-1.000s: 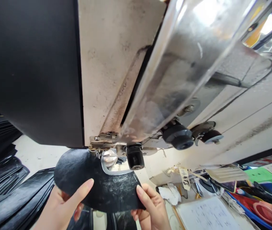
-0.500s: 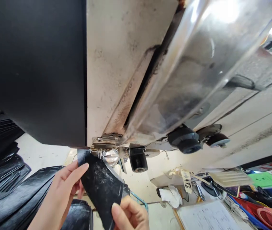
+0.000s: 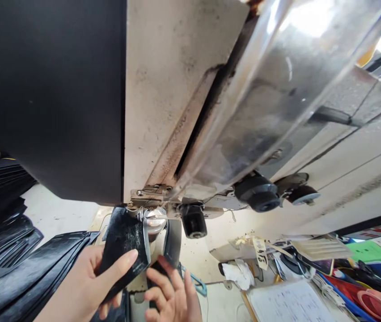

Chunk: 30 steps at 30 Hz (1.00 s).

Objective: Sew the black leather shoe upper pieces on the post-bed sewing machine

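Observation:
A black leather-like piece [image 3: 125, 243] with a pale cut edge hangs under the metal foot of a worn, pale machine head [image 3: 163, 103], which looks like a sewing machine. My left hand [image 3: 88, 279] is closed on this piece, thumb on top and fingers beneath. To the right, my right hand [image 3: 175, 295] has its fingers apart and nothing between them. Just above its fingertips is a curved dark strip [image 3: 173, 239]; whether they touch, or whether it joins the black piece, I cannot tell. A round shiny metal part [image 3: 155, 220] shows behind the foot.
Stacks of black pieces [image 3: 39, 268] lie at the left. Black knobs [image 3: 193, 221] stick out below the machine head. At the right are a written sheet [image 3: 284, 302], a crumpled white cloth or paper [image 3: 240, 275], a tag [image 3: 260, 252] and a red tray [image 3: 361, 290]. A dark panel [image 3: 49, 98] blocks the upper left.
My right hand has let go of the black piece's lower end and opened. My left hand has moved lower, its thumb now farther across the piece, which has swung left.

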Each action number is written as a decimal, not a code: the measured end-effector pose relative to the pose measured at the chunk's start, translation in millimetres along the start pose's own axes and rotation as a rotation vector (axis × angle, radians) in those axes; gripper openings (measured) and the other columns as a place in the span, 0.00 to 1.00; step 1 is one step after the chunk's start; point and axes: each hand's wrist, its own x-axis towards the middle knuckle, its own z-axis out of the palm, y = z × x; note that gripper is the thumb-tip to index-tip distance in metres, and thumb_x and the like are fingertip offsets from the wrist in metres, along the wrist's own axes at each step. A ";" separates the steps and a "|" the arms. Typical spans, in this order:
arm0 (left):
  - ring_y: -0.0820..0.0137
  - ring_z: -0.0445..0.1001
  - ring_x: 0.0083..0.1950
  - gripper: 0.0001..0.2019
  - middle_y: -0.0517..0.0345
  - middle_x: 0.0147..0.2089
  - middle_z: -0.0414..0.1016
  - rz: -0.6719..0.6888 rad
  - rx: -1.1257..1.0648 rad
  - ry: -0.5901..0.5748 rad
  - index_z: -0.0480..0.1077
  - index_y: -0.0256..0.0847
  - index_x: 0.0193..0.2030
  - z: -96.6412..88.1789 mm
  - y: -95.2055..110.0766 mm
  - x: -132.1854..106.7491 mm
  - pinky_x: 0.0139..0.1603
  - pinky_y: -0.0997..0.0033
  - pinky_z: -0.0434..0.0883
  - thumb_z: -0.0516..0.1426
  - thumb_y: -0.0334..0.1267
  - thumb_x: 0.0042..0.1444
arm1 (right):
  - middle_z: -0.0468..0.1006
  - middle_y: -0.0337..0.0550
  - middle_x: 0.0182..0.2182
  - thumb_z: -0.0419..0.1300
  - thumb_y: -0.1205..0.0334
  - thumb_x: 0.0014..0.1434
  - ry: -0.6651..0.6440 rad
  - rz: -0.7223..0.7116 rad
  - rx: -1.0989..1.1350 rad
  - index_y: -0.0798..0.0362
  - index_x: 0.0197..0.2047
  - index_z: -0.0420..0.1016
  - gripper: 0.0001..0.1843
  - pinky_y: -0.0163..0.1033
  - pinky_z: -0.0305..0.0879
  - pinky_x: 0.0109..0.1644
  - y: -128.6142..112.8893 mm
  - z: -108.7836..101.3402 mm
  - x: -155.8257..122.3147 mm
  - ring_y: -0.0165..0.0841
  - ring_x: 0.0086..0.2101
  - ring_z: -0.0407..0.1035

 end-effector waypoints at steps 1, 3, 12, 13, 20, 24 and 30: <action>0.76 0.58 0.14 0.30 0.65 0.13 0.63 -0.003 0.006 0.018 0.62 0.42 0.19 -3.4 1.9 2.2 0.17 0.77 0.55 0.62 0.69 0.45 | 0.89 0.50 0.33 0.80 0.43 0.36 0.032 -0.026 0.033 0.55 0.37 0.85 0.30 0.34 0.78 0.24 -7.3 -4.7 2.1 0.35 0.24 0.81; 0.77 0.58 0.15 0.29 0.65 0.14 0.64 -0.012 0.000 0.047 0.63 0.42 0.22 -8.3 5.2 6.0 0.16 0.78 0.53 0.63 0.68 0.44 | 0.88 0.48 0.32 0.82 0.48 0.36 0.110 -0.086 0.052 0.56 0.33 0.83 0.26 0.31 0.77 0.25 -17.5 -12.6 4.2 0.33 0.25 0.80; 0.78 0.53 0.17 0.27 0.67 0.15 0.62 0.055 -0.007 -0.071 0.62 0.42 0.23 -20.1 14.2 28.9 0.20 0.77 0.50 0.63 0.65 0.47 | 0.81 0.33 0.24 0.83 0.59 0.36 0.252 -0.314 -0.094 0.52 0.33 0.80 0.22 0.23 0.72 0.22 -34.8 4.4 5.4 0.24 0.20 0.74; 0.78 0.52 0.18 0.27 0.68 0.15 0.62 0.076 -0.026 -0.082 0.62 0.42 0.23 -21.4 16.2 32.8 0.20 0.77 0.49 0.64 0.64 0.48 | 0.81 0.32 0.23 0.83 0.59 0.36 0.260 -0.327 -0.083 0.53 0.33 0.80 0.23 0.22 0.72 0.22 -37.3 8.7 6.9 0.24 0.20 0.74; 0.80 0.48 0.19 0.23 0.70 0.14 0.56 0.106 -0.133 -0.099 0.63 0.42 0.19 -23.3 36.2 58.2 0.21 0.78 0.47 0.68 0.55 0.42 | 0.79 0.30 0.21 0.84 0.59 0.33 0.245 -0.421 -0.059 0.56 0.29 0.79 0.23 0.20 0.73 0.22 -48.9 23.3 14.1 0.21 0.20 0.74; 0.81 0.44 0.19 0.20 0.72 0.14 0.54 0.112 -0.187 -0.131 0.64 0.41 0.20 -22.7 40.3 63.5 0.20 0.79 0.45 0.69 0.50 0.39 | 0.78 0.29 0.21 0.84 0.61 0.35 0.207 -0.425 -0.068 0.56 0.31 0.78 0.23 0.21 0.73 0.21 -48.8 25.4 14.3 0.22 0.19 0.74; 0.79 0.53 0.18 0.17 0.68 0.18 0.61 0.126 -0.176 -0.053 0.68 0.40 0.23 -22.5 34.2 55.0 0.20 0.78 0.51 0.66 0.50 0.44 | 0.78 0.30 0.22 0.82 0.60 0.40 0.175 -0.422 -0.156 0.55 0.35 0.76 0.23 0.22 0.72 0.22 -46.4 17.8 12.1 0.24 0.20 0.75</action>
